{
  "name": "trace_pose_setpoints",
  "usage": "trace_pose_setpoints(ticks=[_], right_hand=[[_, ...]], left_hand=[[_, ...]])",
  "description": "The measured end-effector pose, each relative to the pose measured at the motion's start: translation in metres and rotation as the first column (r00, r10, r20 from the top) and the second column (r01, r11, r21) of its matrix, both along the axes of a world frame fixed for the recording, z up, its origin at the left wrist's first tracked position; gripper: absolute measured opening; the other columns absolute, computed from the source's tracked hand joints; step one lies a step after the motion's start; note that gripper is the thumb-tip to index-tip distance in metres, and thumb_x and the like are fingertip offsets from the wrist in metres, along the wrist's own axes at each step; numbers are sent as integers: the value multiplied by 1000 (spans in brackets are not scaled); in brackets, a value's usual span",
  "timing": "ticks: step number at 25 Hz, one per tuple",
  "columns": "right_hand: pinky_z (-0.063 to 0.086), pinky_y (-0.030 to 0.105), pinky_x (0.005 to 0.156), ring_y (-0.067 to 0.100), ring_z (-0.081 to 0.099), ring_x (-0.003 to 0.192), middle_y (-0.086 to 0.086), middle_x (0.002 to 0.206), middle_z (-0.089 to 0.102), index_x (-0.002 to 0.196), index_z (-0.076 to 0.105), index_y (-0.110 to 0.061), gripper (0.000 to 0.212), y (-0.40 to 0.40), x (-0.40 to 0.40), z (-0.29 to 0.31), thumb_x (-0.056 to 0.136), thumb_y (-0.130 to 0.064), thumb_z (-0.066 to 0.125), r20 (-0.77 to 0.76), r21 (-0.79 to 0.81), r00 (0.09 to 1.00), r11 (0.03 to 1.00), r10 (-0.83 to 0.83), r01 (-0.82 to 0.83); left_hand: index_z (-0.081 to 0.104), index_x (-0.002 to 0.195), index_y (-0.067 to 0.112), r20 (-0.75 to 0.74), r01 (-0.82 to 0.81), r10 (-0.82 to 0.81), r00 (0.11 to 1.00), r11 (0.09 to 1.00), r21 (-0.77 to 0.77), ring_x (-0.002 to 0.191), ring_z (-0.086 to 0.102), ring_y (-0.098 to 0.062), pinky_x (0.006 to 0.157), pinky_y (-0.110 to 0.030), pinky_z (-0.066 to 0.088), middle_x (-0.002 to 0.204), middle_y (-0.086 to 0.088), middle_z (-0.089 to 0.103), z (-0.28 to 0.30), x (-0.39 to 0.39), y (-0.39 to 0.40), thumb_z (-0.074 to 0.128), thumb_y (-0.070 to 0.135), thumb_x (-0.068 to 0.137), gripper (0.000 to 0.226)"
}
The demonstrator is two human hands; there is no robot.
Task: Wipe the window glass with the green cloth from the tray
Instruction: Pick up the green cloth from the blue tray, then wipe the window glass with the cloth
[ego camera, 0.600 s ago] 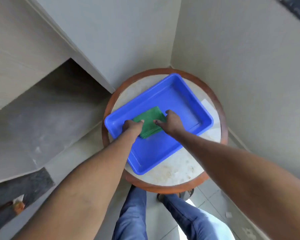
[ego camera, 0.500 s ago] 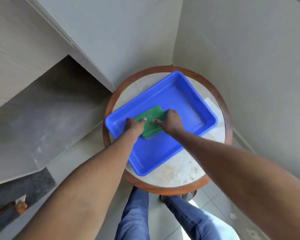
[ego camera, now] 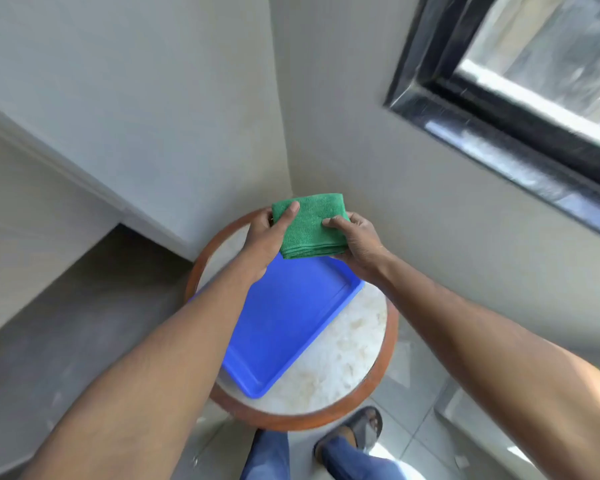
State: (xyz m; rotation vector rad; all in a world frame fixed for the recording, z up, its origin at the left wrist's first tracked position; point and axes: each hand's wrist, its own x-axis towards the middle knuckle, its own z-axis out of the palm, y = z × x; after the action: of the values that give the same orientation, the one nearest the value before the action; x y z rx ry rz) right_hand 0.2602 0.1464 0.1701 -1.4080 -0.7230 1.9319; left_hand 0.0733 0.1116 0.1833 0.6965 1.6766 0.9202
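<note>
Grey walls meet in a corner behind a round surface with a wooden rim, and a dark-framed window sits up on the right wall. On the surface lies a blue tray. Above its far end both hands grip the folded green cloth — left hand and right hand, fingers closed on opposite edges — clear of the tray.

The folded cloth is showing solid green, the tray bright blue, the round table mottled cream inside a reddish-brown rim, the window frame glossy black.
</note>
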Motion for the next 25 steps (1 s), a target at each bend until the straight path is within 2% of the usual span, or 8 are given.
trace_pose_setpoints(ticks=[3,6,9,12,15,20,23,25], right_hand=[[68,51,89,29,77,97,14,110,77,124,67,-11,29,35,46,119,97,-6,75,-151,193,986,976,-70,99],[67,45,91,28,78,103,18,122,79,128,74,-12,36,51,95,250,92,-16,80,-250,364,966,917,-71,162],[65,48,100,28,79,109,17,124,82,116,83,-18,23,58,137,374,94,-21,79,-341,499,939,835,-55,230],[59,51,113,29,75,118,13,128,79,126,81,-14,28,61,178,497,100,-20,72,-406,593,913,752,-30,288],[53,60,118,37,71,124,16,133,75,134,76,-14,38,55,212,603,101,-29,69,-337,674,942,701,10,234],[59,69,106,45,75,121,25,139,75,136,75,-13,32,51,247,678,109,-28,65,-276,696,961,683,-31,223],[66,57,101,38,81,113,20,127,82,131,75,-7,28,66,255,692,107,-19,67,-315,711,896,548,-313,441],[65,52,105,34,79,121,15,135,80,141,71,-7,36,85,267,694,105,-10,68,-277,868,754,182,-596,463]], left_hand=[[76,120,7,30,1,-7,1000,981,195,117,83,-31,99,-45,70,118,-13,87,120,47,51,73,65,99,61],[85,108,19,23,87,-103,994,920,383,104,88,-17,83,-34,71,110,-4,91,251,95,88,67,75,97,60],[87,98,28,5,164,-198,980,827,538,96,88,-13,76,-26,69,105,1,91,379,140,111,61,86,88,64],[88,87,41,-87,253,-268,960,686,682,85,84,1,74,-18,65,90,14,88,502,184,125,46,82,102,60],[83,80,53,-205,359,-337,919,503,786,75,80,7,64,-11,59,80,20,83,597,219,136,30,68,115,66],[75,93,18,-351,442,-389,852,174,880,66,67,-11,60,-32,53,73,1,68,663,255,184,37,75,109,71],[70,93,18,-471,476,-85,878,54,878,63,56,-5,58,-27,48,73,-11,64,674,259,227,37,89,101,79],[71,119,15,-457,477,283,843,0,879,92,68,-7,79,-36,61,106,-9,75,671,254,262,36,69,114,64]])
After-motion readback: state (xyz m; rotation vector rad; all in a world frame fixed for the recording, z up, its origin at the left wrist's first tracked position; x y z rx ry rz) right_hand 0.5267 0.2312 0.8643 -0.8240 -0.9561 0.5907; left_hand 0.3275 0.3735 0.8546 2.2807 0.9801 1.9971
